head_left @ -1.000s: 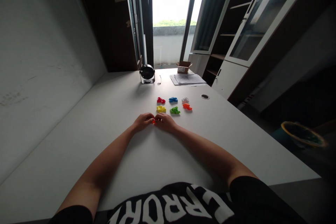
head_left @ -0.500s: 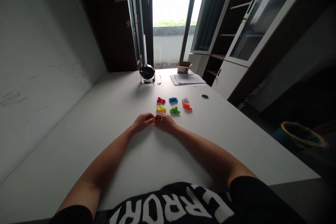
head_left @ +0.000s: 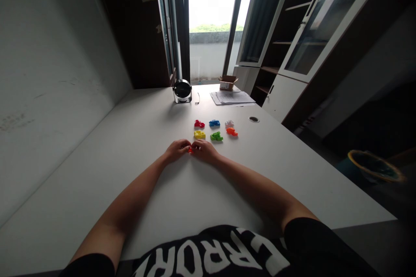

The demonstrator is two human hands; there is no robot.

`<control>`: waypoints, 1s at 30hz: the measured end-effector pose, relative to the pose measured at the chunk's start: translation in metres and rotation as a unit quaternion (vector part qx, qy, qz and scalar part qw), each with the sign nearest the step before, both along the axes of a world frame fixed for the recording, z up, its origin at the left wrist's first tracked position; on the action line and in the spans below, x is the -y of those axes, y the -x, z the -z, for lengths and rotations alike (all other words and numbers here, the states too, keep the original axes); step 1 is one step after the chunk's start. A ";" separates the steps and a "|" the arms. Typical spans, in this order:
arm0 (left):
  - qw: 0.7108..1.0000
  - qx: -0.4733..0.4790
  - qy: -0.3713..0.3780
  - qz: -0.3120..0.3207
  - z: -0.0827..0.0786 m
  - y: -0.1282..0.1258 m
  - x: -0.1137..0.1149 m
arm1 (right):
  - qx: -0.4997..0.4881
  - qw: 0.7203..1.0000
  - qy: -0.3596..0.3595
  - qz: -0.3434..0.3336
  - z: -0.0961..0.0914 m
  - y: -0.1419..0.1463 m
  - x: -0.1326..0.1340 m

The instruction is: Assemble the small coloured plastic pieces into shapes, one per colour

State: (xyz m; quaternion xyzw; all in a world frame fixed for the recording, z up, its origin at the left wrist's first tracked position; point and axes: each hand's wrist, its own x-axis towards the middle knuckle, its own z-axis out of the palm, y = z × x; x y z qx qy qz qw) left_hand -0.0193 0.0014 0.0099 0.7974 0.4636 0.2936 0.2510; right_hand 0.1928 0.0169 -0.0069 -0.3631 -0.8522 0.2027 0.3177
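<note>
My left hand and my right hand meet over the white table, fingers closed on a small red plastic piece between them. Most of that piece is hidden by the fingers, so its shape cannot be made out. Just beyond my right hand lies a yellow plastic toy piece, with a green one and an orange one to its right. Behind these sit a red toy piece, a blue one and a whitish one.
A round black device on a silver stand is at the table's far edge, near a short cord. Papers and an open cardboard box lie to its right. A cable hole and a yellow-rimmed bin are further right.
Hardly anything differs. Both hands stay in place around the small red piece, with at most a slight shift of the fingers.
</note>
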 end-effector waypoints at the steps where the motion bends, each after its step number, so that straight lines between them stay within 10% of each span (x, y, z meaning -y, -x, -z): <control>1: 1.000 0.000 0.000 0.000 0.000 0.000 0.000 | 0.002 1.000 0.001 0.000 0.000 0.000 0.000; 30: 1.000 0.004 -0.005 0.004 0.001 0.000 0.001 | -0.008 1.000 -0.007 -0.010 0.003 -0.001 -0.001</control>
